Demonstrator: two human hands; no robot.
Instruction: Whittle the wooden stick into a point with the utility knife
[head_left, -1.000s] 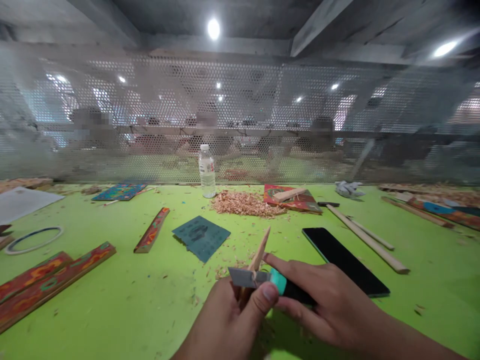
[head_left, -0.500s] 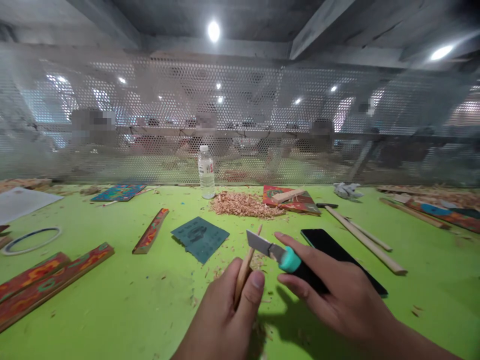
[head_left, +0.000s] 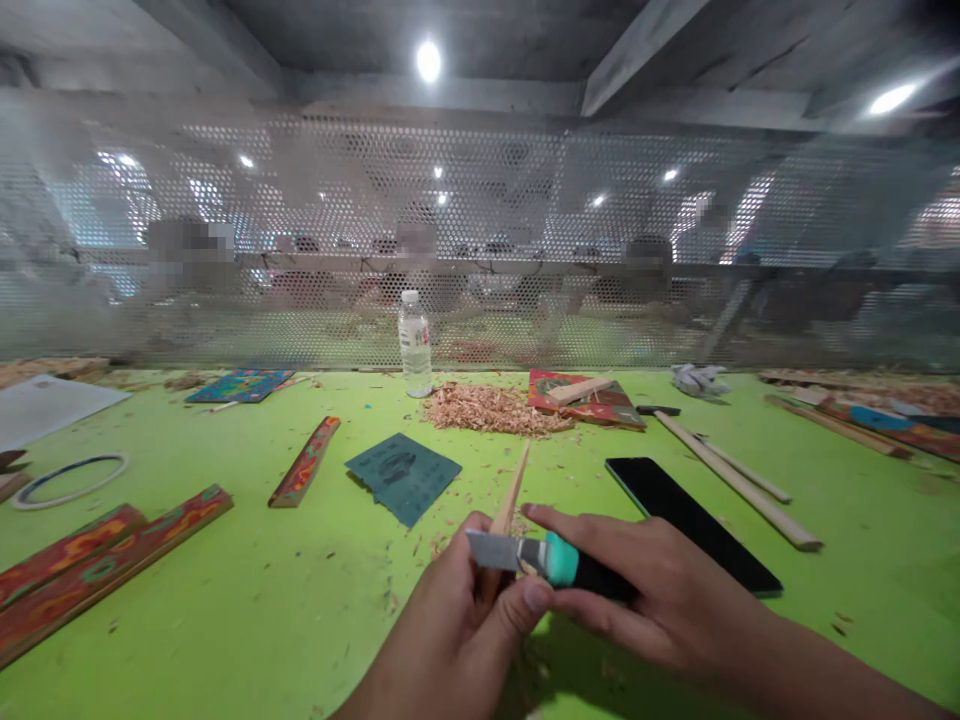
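Observation:
A slim, tapered wooden stick (head_left: 513, 486) is gripped by my left hand (head_left: 466, 622), its pointed end aimed away from me. My right hand (head_left: 651, 590) is wrapped round a knife (head_left: 561, 560) with a black and turquoise handle. Its flat metal blade lies across the stick, close to my left thumb. The stick's lower end is hidden in my left hand. Beyond the hands, a dark green sheet of sandpaper (head_left: 405, 476) lies to the left and a black phone (head_left: 694, 525) to the right.
A heap of wood shavings (head_left: 491, 410) and a water bottle (head_left: 415, 345) stand towards the perforated metal screen (head_left: 495, 300). Painted wooden strips (head_left: 112, 570) and a tape ring (head_left: 71, 481) are on the left. A hammer (head_left: 739, 480) lies on the right.
The knife has moved down and left along the stick, from near its tip to beside my left thumb. My right hand has come closer to my left.

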